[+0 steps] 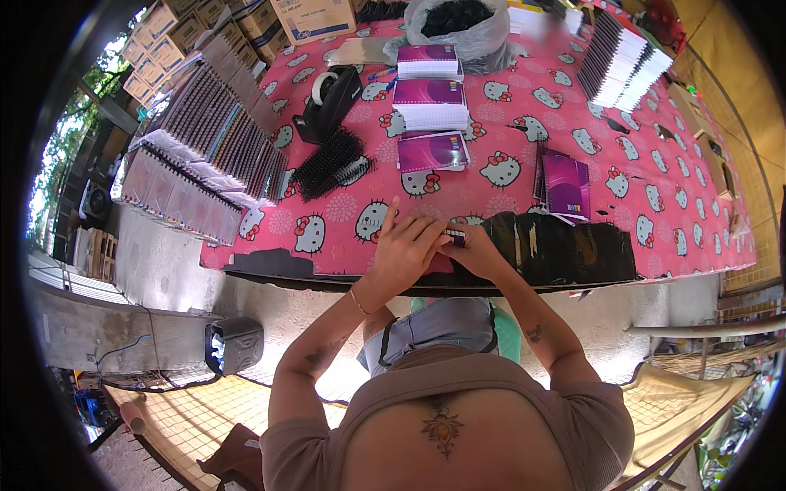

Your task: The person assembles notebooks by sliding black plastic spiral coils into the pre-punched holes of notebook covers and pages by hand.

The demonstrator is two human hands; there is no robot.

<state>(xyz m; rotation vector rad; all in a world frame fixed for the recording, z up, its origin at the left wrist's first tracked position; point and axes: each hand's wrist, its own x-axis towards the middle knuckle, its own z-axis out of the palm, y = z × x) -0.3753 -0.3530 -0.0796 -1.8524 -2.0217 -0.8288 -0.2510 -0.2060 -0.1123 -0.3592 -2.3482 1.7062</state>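
At the table's near edge my hands meet over a small notebook (455,237), its dark purple edge showing a row of white marks. Most of it is hidden under my fingers. My left hand (409,250) curls over its left side, the index finger stretched away from me. From the right, my right hand (477,255) grips the other side, fingers wrapped round it. Beyond them lies a thin pile of purple-covered booklets (432,152), with a thicker stack (430,105) behind it. To the right of my hands lie purple notebooks with dark spiral edges (566,186).
Black binding coils (334,164) lie left of the booklets, near a black tape dispenser (329,106). Tall stacks of spiral notebooks stand at the left (214,131) and far right (618,69). A plastic bag (487,45) holds more coils. Torn black patches (565,245) mark the table's front.
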